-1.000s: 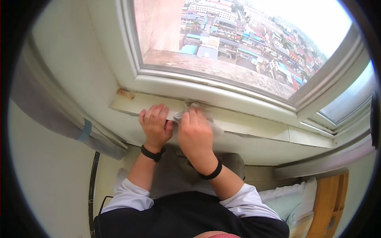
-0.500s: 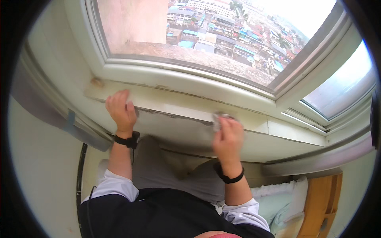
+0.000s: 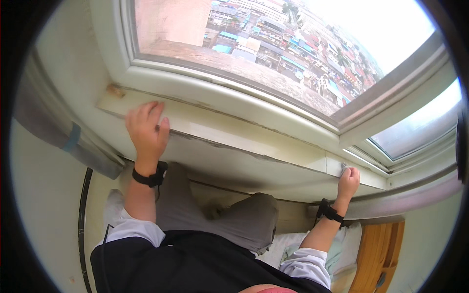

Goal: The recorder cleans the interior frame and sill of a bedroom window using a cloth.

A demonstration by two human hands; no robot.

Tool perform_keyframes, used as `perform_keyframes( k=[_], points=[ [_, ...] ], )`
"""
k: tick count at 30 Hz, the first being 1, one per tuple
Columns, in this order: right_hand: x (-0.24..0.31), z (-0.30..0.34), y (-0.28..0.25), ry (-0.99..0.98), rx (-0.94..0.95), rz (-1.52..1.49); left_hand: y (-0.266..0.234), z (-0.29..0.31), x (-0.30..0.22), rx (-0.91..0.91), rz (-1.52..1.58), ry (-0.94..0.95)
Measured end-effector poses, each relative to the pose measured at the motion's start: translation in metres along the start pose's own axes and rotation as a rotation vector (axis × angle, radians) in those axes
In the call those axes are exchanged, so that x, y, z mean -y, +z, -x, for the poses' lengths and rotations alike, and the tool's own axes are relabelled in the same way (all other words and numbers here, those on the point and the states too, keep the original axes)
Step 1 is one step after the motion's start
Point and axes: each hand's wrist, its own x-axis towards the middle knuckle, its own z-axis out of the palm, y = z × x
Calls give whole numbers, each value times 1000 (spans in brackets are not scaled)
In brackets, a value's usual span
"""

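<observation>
A long cream windowsill (image 3: 239,128) with a dark, worn front edge runs across under the window. My left hand (image 3: 147,129) rests on its left part, fingers apart and hooked over the surface, holding nothing. At the right part of the sill, just past a thin seam, my right hand (image 3: 349,183) is closed on a small crumpled greyish cloth (image 3: 345,167). The cloth touches the sill near the window frame; most of it is hidden by my fingers.
A white window frame (image 3: 234,93) rises behind the sill, with rooftops outside. Gathered curtains hang at the left (image 3: 93,151) and right (image 3: 386,198). Below the sill are my grey-trousered legs (image 3: 229,217). A wooden headboard (image 3: 383,254) and pale bedding stand at the lower right.
My right hand has slid along the sill to the right with the cloth, from the middle to near the right end. My left hand has stayed near the left end, now lying flatter.
</observation>
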Motion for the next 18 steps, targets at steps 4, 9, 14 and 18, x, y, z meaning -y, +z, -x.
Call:
perform_keyframes(
  k=[4, 9, 14, 18],
  points=[
    [21, -5, 0, 37, 123, 138, -4, -4, -1, 119, -5, -15],
    [117, 14, 7, 116, 262, 353, -6, -5, 2, 145, 17, -34],
    [233, 47, 19, -57, 387, 403, -2, 0, 11, 134, 47, -45],
    [339, 84, 44, -305, 433, 200, -2, 1, 17, 125, 74, -39]
  ],
)
